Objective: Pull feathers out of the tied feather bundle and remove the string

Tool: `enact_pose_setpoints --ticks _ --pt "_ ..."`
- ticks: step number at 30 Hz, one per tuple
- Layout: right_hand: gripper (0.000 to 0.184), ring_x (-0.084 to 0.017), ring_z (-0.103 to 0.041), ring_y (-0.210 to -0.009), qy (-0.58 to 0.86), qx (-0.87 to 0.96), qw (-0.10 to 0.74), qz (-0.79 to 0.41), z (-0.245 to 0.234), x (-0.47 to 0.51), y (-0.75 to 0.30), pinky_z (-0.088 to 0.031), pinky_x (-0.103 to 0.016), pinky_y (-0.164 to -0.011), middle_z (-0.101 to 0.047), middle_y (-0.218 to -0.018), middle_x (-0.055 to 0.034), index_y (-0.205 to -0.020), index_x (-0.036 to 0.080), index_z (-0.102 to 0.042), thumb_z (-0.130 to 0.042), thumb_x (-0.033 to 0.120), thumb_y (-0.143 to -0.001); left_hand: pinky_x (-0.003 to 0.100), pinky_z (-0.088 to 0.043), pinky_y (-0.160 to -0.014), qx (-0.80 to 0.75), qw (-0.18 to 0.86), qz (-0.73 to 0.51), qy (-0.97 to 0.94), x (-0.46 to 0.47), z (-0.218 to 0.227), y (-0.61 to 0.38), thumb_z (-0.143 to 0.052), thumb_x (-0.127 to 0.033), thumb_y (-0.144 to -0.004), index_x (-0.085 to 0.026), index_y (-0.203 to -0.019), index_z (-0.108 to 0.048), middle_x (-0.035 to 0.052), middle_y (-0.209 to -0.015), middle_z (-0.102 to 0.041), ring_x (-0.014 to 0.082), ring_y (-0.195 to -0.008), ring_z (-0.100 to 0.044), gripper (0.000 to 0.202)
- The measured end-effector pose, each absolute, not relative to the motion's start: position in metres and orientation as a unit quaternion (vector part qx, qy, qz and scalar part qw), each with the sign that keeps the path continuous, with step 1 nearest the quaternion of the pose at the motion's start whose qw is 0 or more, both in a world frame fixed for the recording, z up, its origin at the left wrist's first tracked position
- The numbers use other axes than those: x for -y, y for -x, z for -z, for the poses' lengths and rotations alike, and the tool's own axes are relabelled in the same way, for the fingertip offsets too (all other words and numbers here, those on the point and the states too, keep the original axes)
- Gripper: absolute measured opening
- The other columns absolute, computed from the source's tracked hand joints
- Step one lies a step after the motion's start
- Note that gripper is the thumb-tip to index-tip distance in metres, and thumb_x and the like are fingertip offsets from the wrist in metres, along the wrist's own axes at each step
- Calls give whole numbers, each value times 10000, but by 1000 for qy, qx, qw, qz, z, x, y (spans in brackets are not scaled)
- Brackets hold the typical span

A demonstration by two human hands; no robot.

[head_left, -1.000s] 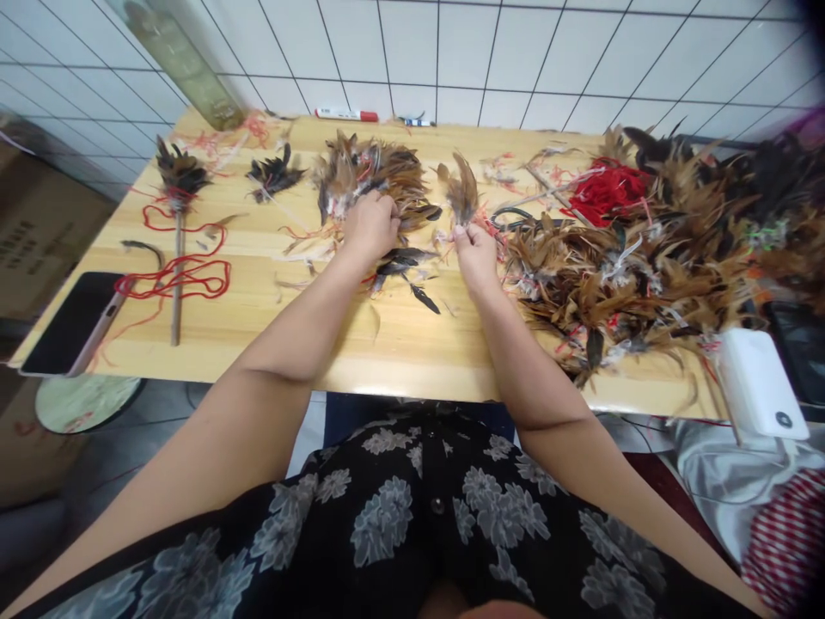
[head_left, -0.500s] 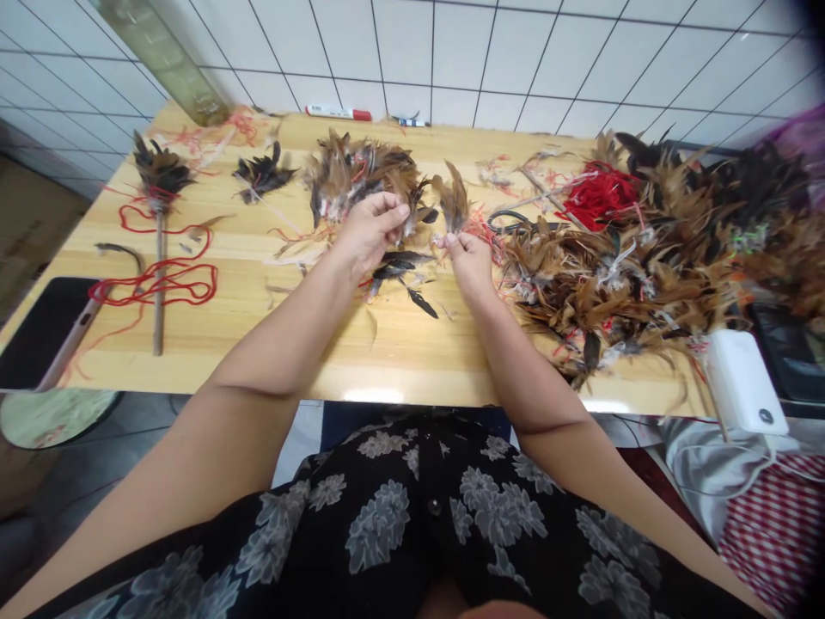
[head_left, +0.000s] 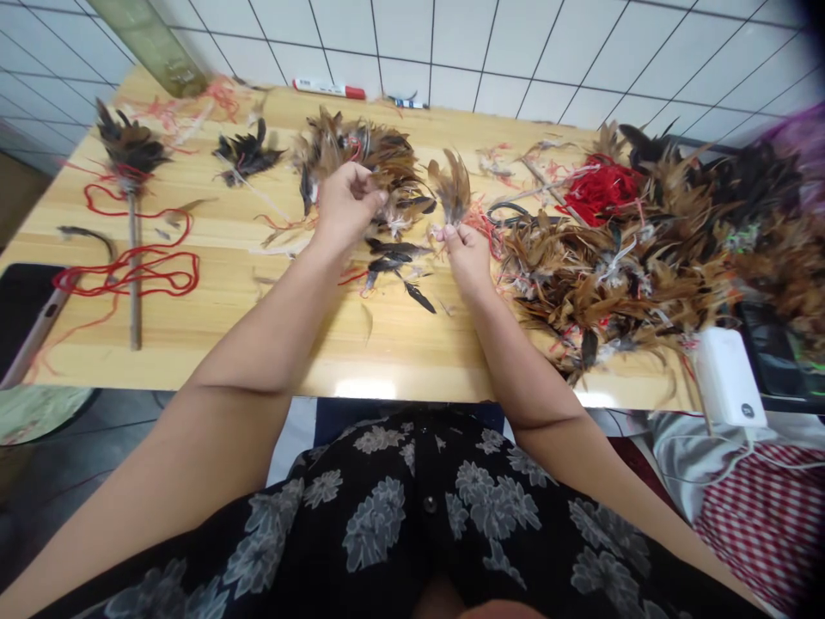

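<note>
**Picking feathers into a small bunch**

A wooden table (head_left: 271, 301) carries the work. On its right side lies a big heap of feathers (head_left: 612, 275), brown and black, with white and red thread tangled through it. A smaller pile of feathers (head_left: 361, 155) lies at the middle, toward the far edge.

The left hand (head_left: 345, 206) is raised at the near edge of that smaller pile, fingers curled in against the thumb. It looks like a pinch, but whatever sits between the fingertips is too small to make out.

The right hand (head_left: 465, 254) rests low on the table just beside the big heap and grips a small bunch (head_left: 453, 185) of brown feathers by the quills, tips standing upright.

A few dark loose feathers (head_left: 393, 254) lie between the two hands.

The step in hand seems to be gathering single feathers into the held bunch. Laying another one in calls for lining its quill up at the right hand's pinch without loosening that grip.
</note>
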State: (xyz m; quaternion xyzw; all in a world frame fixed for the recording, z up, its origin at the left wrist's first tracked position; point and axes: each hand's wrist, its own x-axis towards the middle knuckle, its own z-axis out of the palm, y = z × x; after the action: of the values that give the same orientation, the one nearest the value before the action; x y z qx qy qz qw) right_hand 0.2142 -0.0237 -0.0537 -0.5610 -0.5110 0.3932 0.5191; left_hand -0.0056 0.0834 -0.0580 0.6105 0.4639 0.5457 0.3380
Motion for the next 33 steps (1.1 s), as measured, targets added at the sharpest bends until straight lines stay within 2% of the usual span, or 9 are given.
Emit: enact_pose_setpoints --ticks 4,7,9,11,14,17,21,27,33 --pt "474 -183 -680 -916 557 517 523 -386 54 24 -216 -554 -328 -980 -682 -831 -9 -809 214 -649 -675 605 -1076 345 -327 -648 -503 431 -542 -517 -83 52 8 -986 -796 -675 -300 -837 -388 -59 -684 -449 132 -695 -403 794" --pt "498 -181 -672 -896 565 521 516 -379 54 23 -217 -549 -321 -944 -673 -830 -6 -821 215 -653 -669 642 -1077 378 -356 -669 -513 366 -567 -530 -84 49 16 -895 -960 -670 -307 -832 -394 -47 -690 -430 150 -706 -409 839" --pt "504 -178 -664 -887 570 523 509 -378 54 23 -218 -542 -314 -921 -668 -828 -3 -831 213 -660 -672 652 -1077 410 -429 -776 -528 262 -558 -584 -86 45 24 -992 -791 -741 -290 -797 -461 -30 -720 -457 166 -774 -456 732" --pt "500 -173 -655 -882 571 523 507 -380 53 23 -217 -533 -306 -908 -662 -825 0 -834 209 -666 -679 644 -1080 413 -451 -881 -537 189 -536 -624 -88 39 29 -1083 -508 -797 -268 -777 -525 -25 -745 -495 174 -839 -493 607" --pt "482 -163 -630 -855 574 514 507 -386 51 25 -215 -514 -296 -886 -640 -801 9 -832 204 -679 -691 615 -1083 351 -411 -756 -542 255 -559 -573 -85 29 26 -1037 -277 -918 -243 -798 -504 -66 -680 -478 123 -711 -449 547" --pt "454 -161 -611 -828 585 498 503 -395 46 27 -212 -502 -294 -865 -597 -749 21 -821 203 -694 -720 579 -1074 297 -331 -602 -491 437 -559 -505 -71 20 9 -961 -222 -1006 -224 -833 -485 -91 -639 -508 69 -575 -411 507" --pt "437 -178 -633 -863 591 479 499 -415 38 32 -209 -518 -295 -867 -570 -708 21 -799 207 -702 -761 559 -1051 267 -367 -555 -416 582 -490 -499 -41 14 -17 -1019 -187 -914 -204 -794 -539 -28 -707 -613 98 -572 -571 495" --pt "443 -177 -653 -909 574 482 500 -435 35 32 -203 -526 -284 -885 -620 -753 9 -759 212 -656 -795 539 -1024 229 -454 -626 -441 545 -479 -529 -27 31 -40 -927 -152 -958 -200 -812 -551 -39 -681 -533 134 -617 -629 406" --pt "428 -162 -643 -876 544 481 495 -477 36 33 -200 -527 -282 -855 -578 -729 21 -747 202 -655 -839 488 -1007 294 -552 -789 -475 437 -512 -567 -30 49 -51 -913 -197 -962 -215 -854 -550 -30 -756 -517 185 -796 -700 379"
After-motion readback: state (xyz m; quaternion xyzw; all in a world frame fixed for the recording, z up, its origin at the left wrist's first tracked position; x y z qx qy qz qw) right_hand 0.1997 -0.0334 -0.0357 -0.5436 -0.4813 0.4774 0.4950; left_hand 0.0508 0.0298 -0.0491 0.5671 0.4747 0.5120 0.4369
